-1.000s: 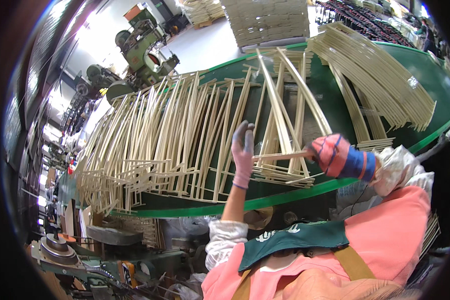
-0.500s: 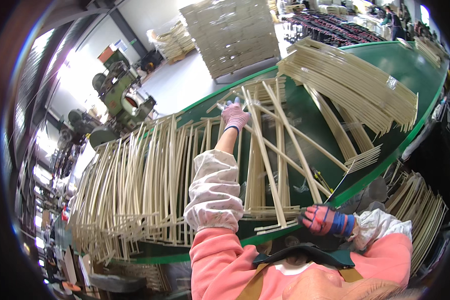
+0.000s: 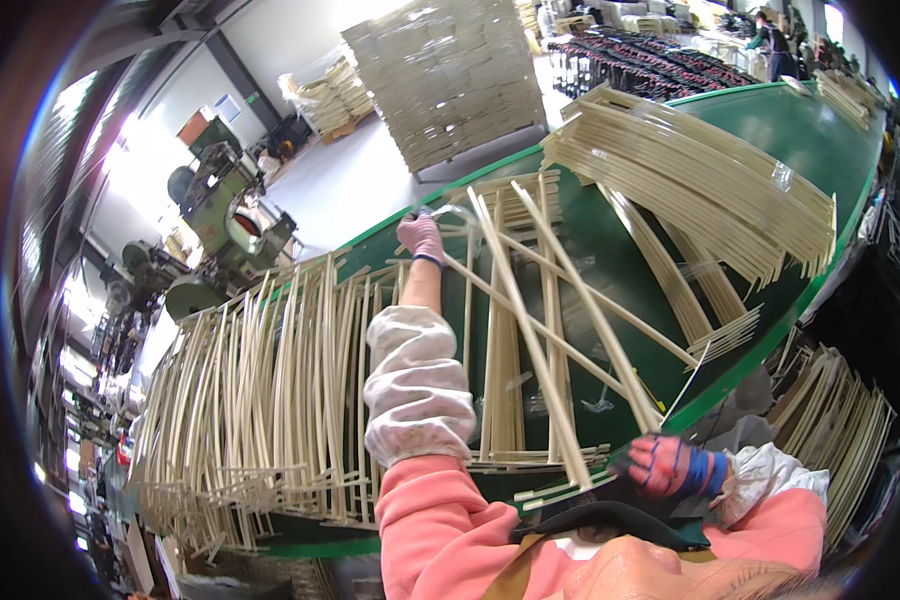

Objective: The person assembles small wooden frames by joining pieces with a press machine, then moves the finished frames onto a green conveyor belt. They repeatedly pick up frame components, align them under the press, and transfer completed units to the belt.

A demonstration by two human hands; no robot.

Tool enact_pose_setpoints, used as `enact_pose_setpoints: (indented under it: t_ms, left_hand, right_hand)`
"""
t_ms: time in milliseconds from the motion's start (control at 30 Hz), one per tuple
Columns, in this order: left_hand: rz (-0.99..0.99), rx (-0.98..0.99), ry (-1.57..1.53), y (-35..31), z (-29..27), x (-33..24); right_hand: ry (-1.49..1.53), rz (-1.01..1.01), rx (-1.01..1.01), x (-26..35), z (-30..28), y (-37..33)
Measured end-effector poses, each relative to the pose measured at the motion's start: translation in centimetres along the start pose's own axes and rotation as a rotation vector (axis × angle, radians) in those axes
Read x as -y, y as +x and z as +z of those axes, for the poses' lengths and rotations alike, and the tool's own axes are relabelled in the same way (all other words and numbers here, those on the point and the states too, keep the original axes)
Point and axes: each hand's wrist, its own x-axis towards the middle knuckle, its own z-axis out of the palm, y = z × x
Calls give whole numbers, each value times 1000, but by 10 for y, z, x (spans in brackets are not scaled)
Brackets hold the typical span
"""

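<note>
My left hand (image 3: 421, 238), in a pink striped glove, is stretched out toward the table's far edge. Its fingers are closed, and a translucent plastic strip (image 3: 456, 211) curves out beside them. Several long cream slats (image 3: 530, 330) lie crossed to its right, some over a stacked bundle (image 3: 505, 400). Near the front edge, my right hand (image 3: 667, 466) is a fist in a red and blue glove, beside the near end of a slanting slat (image 3: 610, 360). What it grips is hidden; a thin pale line (image 3: 688, 385) rises just above it.
Many loose slat frames (image 3: 260, 400) cover the left of the green table (image 3: 790, 125). A large wrapped bundle (image 3: 685, 180) lies at the far right. Behind the table stand a wrapped pallet stack (image 3: 445, 85) and a green machine (image 3: 220, 205). More slats (image 3: 840, 440) are at lower right.
My left hand has moved left and slightly nearer, away from the crossed slats, its fingers now more closed. My right hand has shifted a little to the right and nearer.
</note>
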Motion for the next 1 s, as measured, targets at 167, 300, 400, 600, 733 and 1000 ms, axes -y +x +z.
enact_pose_setpoints:
  t_ms: [167, 300, 400, 600, 733, 1000]
  left_hand:
    - [24, 91, 225, -47, -98, 3]
    - [598, 221, 639, -157, -149, -25]
    - [841, 211, 683, -236, -163, -68]
    - [1022, 78, 547, -312, -187, -148]
    - [1051, -111, 548, -333, -224, -174]
    - [1039, -456, 866, -438, -367, -178]
  right_hand:
    - [231, 381, -683, -46, -32, 15]
    - [-154, 666, -845, -83, -55, -2]
    - [-128, 575, -920, -93, -65, -32]
    - [941, 517, -1120, -97, -113, -113]
    - [1419, 146, -1007, -89, -154, -144]
    - [985, 303, -539, -45, -137, -6]
